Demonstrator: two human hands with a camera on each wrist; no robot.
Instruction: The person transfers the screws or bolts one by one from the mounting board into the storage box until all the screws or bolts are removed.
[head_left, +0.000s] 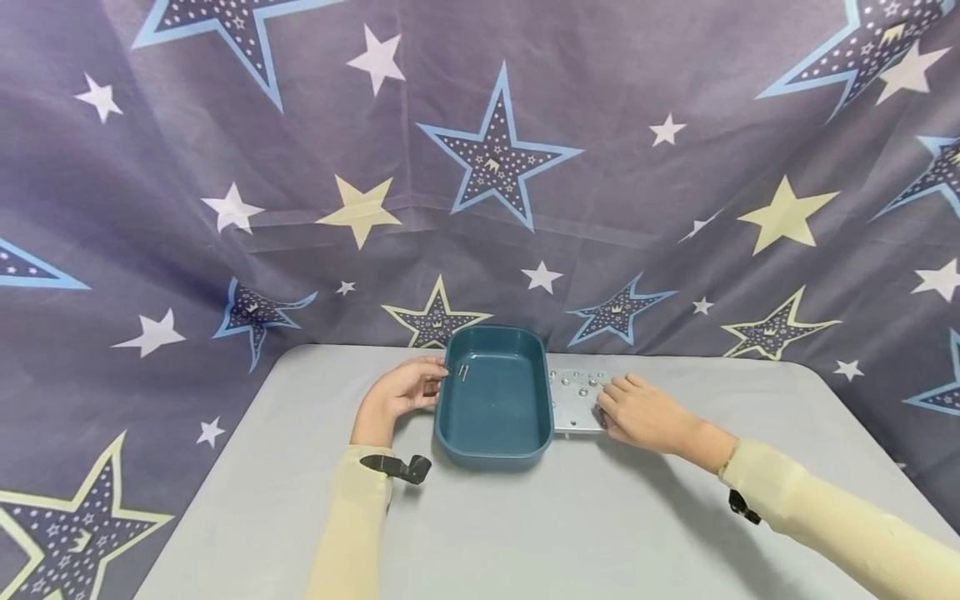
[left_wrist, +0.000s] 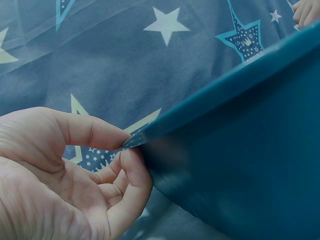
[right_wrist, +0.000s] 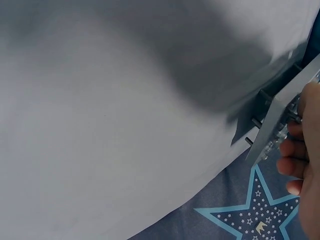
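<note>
A deep teal plastic tub [head_left: 495, 457] sits on the table, with a couple of small slim metal screws [head_left: 463, 372] lying inside near its left wall. My left hand [head_left: 405, 390] pinches the tub's left rim between thumb and forefinger, close up in the left wrist view [left_wrist: 100, 170]. To the tub's right is a silver metal plate [head_left: 576, 415] studded with several round-headed bolts [head_left: 583, 392]. Over the plate's right side, my right hand [head_left: 637, 412] curls its fingers and pinches a small dark bolt [right_wrist: 294, 116], largely hidden by the fingers. Bolt shanks [right_wrist: 256, 123] stick out below the plate.
Everything rests on a pale grey table [head_left: 487, 533] with rounded far corners. Behind it hangs a purple-grey star-patterned cloth [head_left: 600, 83]. Black camera straps [head_left: 396, 467] are around both wrists.
</note>
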